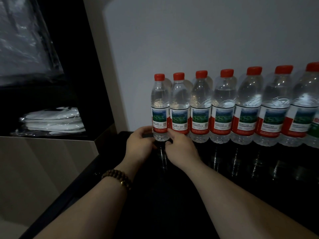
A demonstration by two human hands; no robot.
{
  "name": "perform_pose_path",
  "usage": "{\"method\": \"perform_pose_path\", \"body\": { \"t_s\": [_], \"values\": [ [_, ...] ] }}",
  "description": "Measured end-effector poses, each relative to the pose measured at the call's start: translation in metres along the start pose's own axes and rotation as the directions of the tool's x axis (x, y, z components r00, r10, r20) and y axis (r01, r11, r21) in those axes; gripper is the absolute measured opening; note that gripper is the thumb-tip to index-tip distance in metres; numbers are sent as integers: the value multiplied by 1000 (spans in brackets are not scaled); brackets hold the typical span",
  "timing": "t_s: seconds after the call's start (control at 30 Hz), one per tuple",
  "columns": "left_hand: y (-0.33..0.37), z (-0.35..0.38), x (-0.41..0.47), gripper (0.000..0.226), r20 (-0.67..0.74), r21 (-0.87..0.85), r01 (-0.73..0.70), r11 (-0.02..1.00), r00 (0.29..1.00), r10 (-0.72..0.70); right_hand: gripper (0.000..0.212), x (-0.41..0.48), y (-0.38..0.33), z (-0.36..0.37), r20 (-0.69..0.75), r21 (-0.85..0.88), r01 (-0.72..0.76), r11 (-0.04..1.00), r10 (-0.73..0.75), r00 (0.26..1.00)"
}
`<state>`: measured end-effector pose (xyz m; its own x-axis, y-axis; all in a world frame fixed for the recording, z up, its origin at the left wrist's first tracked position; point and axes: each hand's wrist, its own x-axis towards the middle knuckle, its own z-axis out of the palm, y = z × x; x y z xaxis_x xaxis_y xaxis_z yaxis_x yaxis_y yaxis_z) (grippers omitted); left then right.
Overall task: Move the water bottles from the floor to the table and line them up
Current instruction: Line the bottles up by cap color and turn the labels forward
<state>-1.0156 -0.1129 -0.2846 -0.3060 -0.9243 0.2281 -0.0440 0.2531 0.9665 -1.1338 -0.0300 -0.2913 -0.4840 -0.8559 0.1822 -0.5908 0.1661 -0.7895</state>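
Several clear water bottles with red caps and red-and-white labels stand upright in a row on a glossy black table [172, 195], against a white wall. The leftmost bottle [160, 107] stands at the row's end, touching its neighbour [179, 109]. My left hand [140, 144] holds the leftmost bottle's base from the left with curled fingers. From the right, my right hand [179, 149] pinches the same base, its fingers between that bottle and the neighbour. More bottles [274, 107] run off the right edge of the view.
A dark open shelf unit [51, 83] stands to the left, holding folded white items in plastic [53, 120] and clear plastic bags above. A beige panel [103, 66] separates the shelf from the wall. The table's left edge runs diagonally toward the lower left.
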Motion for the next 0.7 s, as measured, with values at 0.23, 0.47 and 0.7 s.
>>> {"method": "perform_pose_path", "body": {
  "t_s": [0.23,0.47,0.7],
  "values": [
    [-1,0,2,56,72,73,-5,997,997,0,72,-1,-5,-2,62,27,-43,999,41,997],
    [1,-1,1,57,10,94,2,996,1000,-3,85,-5,-7,-5,97,27,-43,999,40,994],
    [0,0,1,60,65,151,-15,988,998,5,89,-6,-9,-6,70,48,-62,997,59,996]
  ]
}}
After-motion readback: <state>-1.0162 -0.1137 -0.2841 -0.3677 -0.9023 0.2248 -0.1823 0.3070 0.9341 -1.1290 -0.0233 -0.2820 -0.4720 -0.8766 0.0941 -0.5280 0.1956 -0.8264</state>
